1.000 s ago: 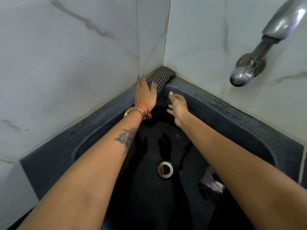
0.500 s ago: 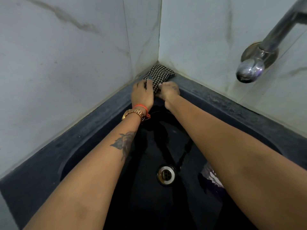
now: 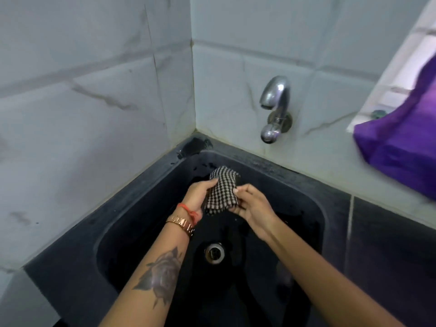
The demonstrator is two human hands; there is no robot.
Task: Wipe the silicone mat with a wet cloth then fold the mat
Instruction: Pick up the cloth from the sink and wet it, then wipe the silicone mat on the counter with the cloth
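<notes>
Holding the black-and-white checked cloth [image 3: 221,190] above the black moulded sink basin [image 3: 306,197], we grip it w/ both hands. Left hand [image 3: 197,197]: fingers curled round the cloth's left edge. Right hand [image 3: 251,205]: fingers and thumb pinch the right edge. Cloth hangs folded between the hands, over the round metal drain [image 3: 214,253]. Chrome wall tap [image 3: 274,107] sits behind; purple silicone mat [image 3: 401,142] lies on the counter at right, well apart from the cloth.
</notes>
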